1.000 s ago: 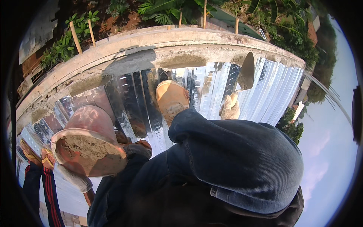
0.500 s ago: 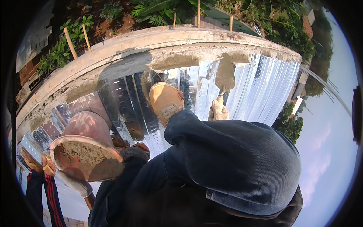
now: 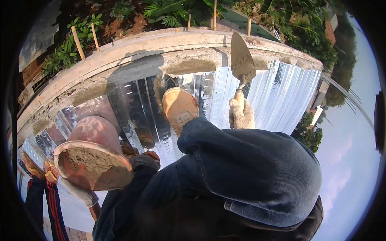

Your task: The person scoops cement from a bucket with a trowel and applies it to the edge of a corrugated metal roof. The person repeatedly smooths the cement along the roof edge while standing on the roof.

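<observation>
In a knitted glove, my right hand grips the wooden handle of a mortar-smeared pointed trowel, raised blade-up over the ridged metal sheeting near a concrete ledge. My gloved left hand holds a faded red bucket from its lower left side, its fingers mostly hidden by it. Wet grey mortar lies inside the bucket, whose mouth is tilted toward me. My shoe rests on the sheeting between bucket and trowel, below my bent, jean-clad knee.
Another person's feet in sandals and striped trousers stand at the left. Beyond the ledge are wooden stakes, plants and a drop to soil. At the right, the roof's edge gives onto trees, thin rods and sky.
My right hand has risen a little with the trowel, whose blade has swung left and up from over the sheeting to in front of the concrete ledge. The bucket has barely moved.
</observation>
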The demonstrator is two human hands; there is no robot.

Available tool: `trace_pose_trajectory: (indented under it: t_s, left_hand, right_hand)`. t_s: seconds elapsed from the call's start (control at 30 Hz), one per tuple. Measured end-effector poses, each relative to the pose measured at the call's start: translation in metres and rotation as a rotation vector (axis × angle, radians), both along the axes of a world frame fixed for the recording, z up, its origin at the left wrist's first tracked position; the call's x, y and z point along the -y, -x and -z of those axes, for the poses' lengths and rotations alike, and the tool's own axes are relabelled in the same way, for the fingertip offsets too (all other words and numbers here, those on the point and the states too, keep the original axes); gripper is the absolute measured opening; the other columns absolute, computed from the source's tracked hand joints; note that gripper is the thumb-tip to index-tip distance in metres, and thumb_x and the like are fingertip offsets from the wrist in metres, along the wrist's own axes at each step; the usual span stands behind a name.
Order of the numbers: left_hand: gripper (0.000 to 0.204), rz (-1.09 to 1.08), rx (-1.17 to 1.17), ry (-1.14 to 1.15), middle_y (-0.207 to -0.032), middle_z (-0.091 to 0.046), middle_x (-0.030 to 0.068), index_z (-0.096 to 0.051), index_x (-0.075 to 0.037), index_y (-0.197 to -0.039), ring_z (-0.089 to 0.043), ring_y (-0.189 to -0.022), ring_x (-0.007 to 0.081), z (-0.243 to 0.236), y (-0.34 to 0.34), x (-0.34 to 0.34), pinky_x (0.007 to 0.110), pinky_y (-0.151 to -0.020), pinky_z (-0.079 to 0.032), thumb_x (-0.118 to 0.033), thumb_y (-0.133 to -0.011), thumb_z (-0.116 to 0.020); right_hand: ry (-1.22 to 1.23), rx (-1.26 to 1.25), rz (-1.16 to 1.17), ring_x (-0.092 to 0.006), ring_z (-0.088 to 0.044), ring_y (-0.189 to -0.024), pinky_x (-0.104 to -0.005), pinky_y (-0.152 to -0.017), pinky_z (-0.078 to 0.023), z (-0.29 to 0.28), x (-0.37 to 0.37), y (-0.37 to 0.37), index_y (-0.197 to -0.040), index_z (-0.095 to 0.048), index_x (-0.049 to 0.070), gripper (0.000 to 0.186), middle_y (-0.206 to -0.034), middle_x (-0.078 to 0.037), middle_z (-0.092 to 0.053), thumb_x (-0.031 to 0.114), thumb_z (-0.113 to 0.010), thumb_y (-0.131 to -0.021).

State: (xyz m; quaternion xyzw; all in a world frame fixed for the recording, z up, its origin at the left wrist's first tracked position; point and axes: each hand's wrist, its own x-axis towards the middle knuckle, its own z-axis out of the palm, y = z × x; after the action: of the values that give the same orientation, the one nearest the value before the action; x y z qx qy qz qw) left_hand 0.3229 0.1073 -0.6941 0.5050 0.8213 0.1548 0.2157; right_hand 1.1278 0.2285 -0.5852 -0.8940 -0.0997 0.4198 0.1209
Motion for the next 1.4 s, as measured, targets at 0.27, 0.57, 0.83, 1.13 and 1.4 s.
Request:
trace_pose_trajectory:
  t_s: [0.27,0.57,0.83,1.13,1.4]
  left_hand:
    - [0.058,0.09,-0.045,-0.02,-0.144,-0.063,0.0082,-0.052,-0.003,-0.159,-0.058,-0.127,0.0224,0.008,0.01,0.003,0.036,-0.117,-0.044,-0.038,-0.115,-0.065]
    - [0.058,0.006,0.066,0.023,-0.151,-0.059,0.0099,-0.05,-0.004,-0.162,-0.056,-0.134,0.024,-0.009,-0.008,-0.007,0.037,-0.121,-0.041,-0.033,-0.114,-0.063]
    - [0.058,-0.03,0.084,0.022,-0.157,-0.056,0.0104,-0.047,-0.004,-0.164,-0.053,-0.138,0.0241,-0.018,-0.018,-0.009,0.039,-0.123,-0.039,-0.033,-0.116,-0.06]
    - [0.059,-0.06,0.108,0.034,-0.163,-0.052,0.011,-0.044,-0.005,-0.167,-0.05,-0.144,0.0242,-0.028,-0.033,-0.007,0.041,-0.126,-0.037,-0.033,-0.117,-0.057]
    - [0.059,-0.098,0.149,0.035,-0.168,-0.049,0.0114,-0.041,-0.006,-0.17,-0.048,-0.149,0.0242,-0.034,-0.049,-0.01,0.042,-0.128,-0.035,-0.034,-0.119,-0.054]
  right_hand:
    - [-0.112,0.049,0.135,-0.0101,-0.054,-0.051,-0.0312,-0.045,-0.045,0.055,-0.027,-0.069,-0.105,-0.058,0.007,0.042,-0.071,0.001,-0.058,0.048,-0.069,-0.109]
    - [-0.01,-0.084,-0.228,-0.0097,-0.054,-0.054,-0.0295,-0.05,-0.045,0.013,-0.043,-0.067,-0.106,-0.061,0.007,0.04,-0.071,0.0,-0.059,0.047,-0.069,-0.11]
    - [0.004,0.096,-1.304,-0.042,-0.075,-0.091,-0.0489,-0.078,-0.058,-0.007,-0.099,-0.076,-0.119,-0.073,0.009,0.039,-0.093,-0.02,-0.075,0.038,-0.083,-0.096]
    - [0.01,-0.053,-1.633,-0.0405,-0.076,-0.086,-0.0494,-0.073,-0.059,0.022,-0.136,-0.09,-0.108,-0.073,0.012,0.042,-0.091,-0.017,-0.077,0.049,-0.083,-0.094]
    - [-0.032,0.3,-2.025,-0.0334,-0.074,-0.083,-0.0476,-0.075,-0.058,-0.036,-0.165,-0.062,-0.108,-0.072,0.016,0.031,-0.088,-0.009,-0.071,0.033,-0.086,-0.087]
